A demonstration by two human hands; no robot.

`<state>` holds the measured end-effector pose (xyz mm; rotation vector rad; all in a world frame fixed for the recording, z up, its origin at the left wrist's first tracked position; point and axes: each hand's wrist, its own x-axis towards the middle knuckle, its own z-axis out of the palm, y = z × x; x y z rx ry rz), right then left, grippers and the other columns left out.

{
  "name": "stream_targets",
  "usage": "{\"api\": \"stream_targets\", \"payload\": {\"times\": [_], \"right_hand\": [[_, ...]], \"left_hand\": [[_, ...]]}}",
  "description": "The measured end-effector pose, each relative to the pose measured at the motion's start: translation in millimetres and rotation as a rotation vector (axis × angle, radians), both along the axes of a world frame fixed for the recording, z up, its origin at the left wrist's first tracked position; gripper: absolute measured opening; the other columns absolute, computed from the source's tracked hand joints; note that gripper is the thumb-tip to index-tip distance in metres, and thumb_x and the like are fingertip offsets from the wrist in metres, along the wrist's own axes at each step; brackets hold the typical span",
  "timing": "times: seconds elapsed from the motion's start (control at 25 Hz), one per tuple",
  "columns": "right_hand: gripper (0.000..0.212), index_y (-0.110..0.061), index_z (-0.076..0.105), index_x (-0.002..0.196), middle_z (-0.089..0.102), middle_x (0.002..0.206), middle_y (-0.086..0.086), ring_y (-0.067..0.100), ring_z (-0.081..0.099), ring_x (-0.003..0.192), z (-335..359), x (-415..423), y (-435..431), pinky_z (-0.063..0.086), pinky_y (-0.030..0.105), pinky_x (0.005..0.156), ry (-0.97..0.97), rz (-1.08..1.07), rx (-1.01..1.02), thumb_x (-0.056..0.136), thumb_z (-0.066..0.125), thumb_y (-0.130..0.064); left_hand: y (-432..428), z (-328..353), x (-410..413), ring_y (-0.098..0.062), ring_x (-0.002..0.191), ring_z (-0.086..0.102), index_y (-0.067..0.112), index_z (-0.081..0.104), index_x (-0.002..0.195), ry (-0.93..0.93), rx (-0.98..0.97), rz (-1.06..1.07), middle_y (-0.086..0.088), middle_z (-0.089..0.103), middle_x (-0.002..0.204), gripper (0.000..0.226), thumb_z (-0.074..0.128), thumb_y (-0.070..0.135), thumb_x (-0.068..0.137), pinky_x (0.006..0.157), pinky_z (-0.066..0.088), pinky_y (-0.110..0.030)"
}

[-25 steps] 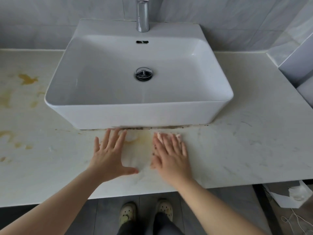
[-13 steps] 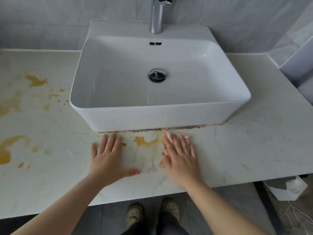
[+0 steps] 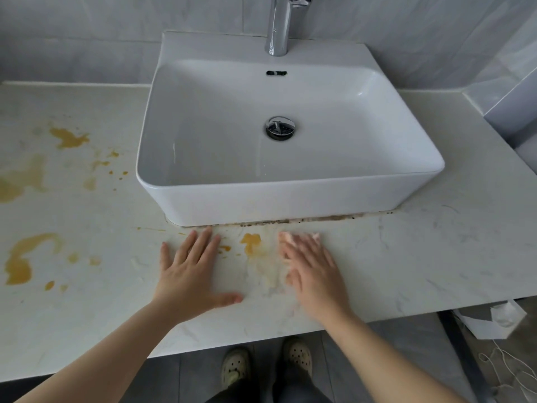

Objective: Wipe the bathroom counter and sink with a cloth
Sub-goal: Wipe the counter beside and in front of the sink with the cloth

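A white rectangular sink [image 3: 290, 196] sits on a pale marble counter [image 3: 421, 257]. My right hand [image 3: 312, 270] presses flat, fingers straight, on a small pale pinkish cloth [image 3: 286, 237] in front of the sink; only the cloth's edges show past my fingertips. My left hand [image 3: 189, 271] lies flat and spread on the counter to the left. An orange stain [image 3: 251, 241] sits between my hands, with a wet smear below it. Larger orange stains [image 3: 21, 260] cover the counter's left side.
A chrome tap [image 3: 280, 24] rises behind the sink, with a drain [image 3: 279, 128] in the basin. Dark grime lines the sink's front base [image 3: 305, 221]. A tiled ledge [image 3: 511, 103] stands at right. Below the counter edge are my shoes [image 3: 235, 366] and crumpled paper [image 3: 494, 318].
The view has shifted left, so more stained counter shows. An orange stain between my hands has become uncovered. My right hand and cloth sit slightly further right of it, blurred.
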<state>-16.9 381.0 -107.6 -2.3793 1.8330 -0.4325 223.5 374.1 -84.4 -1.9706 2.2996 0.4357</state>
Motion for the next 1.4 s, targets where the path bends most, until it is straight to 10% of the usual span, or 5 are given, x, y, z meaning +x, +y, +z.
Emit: {"api": "stream_targets", "payload": {"times": [0.16,0.28,0.4,0.6,1.4], "right_hand": [[0.046,-0.014,0.043,0.134,0.065,0.116,0.011,0.031,0.064,0.097,14.9,6.6,-16.4,0.051,0.036,0.080,-0.367,-0.355,-0.089,0.090,0.034,-0.024],[0.045,-0.023,0.045,0.131,0.061,0.126,0.006,0.027,0.055,0.116,10.8,39.8,-19.5,0.037,0.041,0.098,-0.125,-0.025,-0.117,0.087,0.038,-0.025],[0.043,-0.035,0.057,0.125,0.053,0.137,0.001,0.028,0.042,0.129,3.7,26.2,-25.9,0.021,0.048,0.104,0.133,-0.019,-0.145,0.086,0.040,-0.044],[0.036,-0.021,0.064,0.114,0.063,0.115,0.008,0.032,0.057,0.107,-0.6,27.8,-29.5,0.050,0.046,0.087,-0.105,0.041,-0.148,0.084,0.046,-0.025],[0.036,-0.016,0.055,0.113,0.055,0.130,0.000,0.020,0.044,0.124,9.5,46.7,-43.0,0.035,0.039,0.104,-0.178,0.302,0.153,0.083,0.037,-0.024]], "left_hand": [[6.9,-6.8,22.8,-0.014,0.140,0.003,0.021,0.023,0.146,-0.028,-0.109,-0.052,0.000,0.021,0.154,0.119,0.016,0.097,0.054,0.112,-0.005,-0.038],[12.2,-10.4,24.5,-0.029,0.136,0.019,0.018,0.039,0.138,-0.048,-0.086,0.044,-0.012,0.039,0.145,0.109,0.023,0.093,0.061,0.110,0.002,-0.046],[12.7,-13.5,22.8,-0.031,0.135,0.021,0.016,0.039,0.139,-0.060,-0.102,0.071,-0.014,0.038,0.145,0.111,0.023,0.094,0.060,0.108,0.008,-0.050],[12.1,-13.4,22.5,-0.031,0.136,0.023,0.016,0.039,0.138,-0.049,-0.107,0.098,-0.014,0.037,0.145,0.113,0.024,0.094,0.059,0.109,0.005,-0.048],[11.5,-12.5,23.5,-0.027,0.143,0.004,0.020,0.023,0.146,-0.065,-0.145,0.081,-0.009,0.016,0.155,0.121,0.016,0.097,0.053,0.111,-0.008,-0.046]]}}
